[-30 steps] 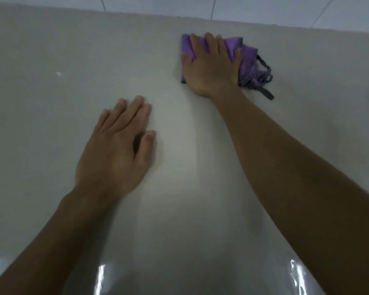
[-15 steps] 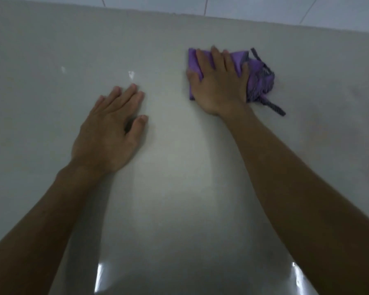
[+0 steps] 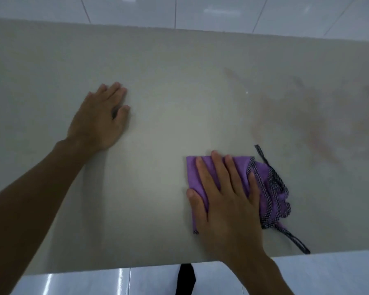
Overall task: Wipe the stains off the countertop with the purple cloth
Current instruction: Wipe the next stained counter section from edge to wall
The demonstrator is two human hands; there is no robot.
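White floor tiles frame the beige table, where the right hand presses flat, fingers spread, on the purple cloth near the front edge (left hand open, beside), so its dangling loop may snag, and faint stains beyond the cloth risk being missed.

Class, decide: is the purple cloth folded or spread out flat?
Folded: purple cloth shows bunched, layered edges beside the right hand.

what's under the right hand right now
The purple cloth lies flat under the right hand, on the countertop. Its left edge and dotted trim stick out. Whether stains lie beneath the cloth cannot be seen, it covers that spot.
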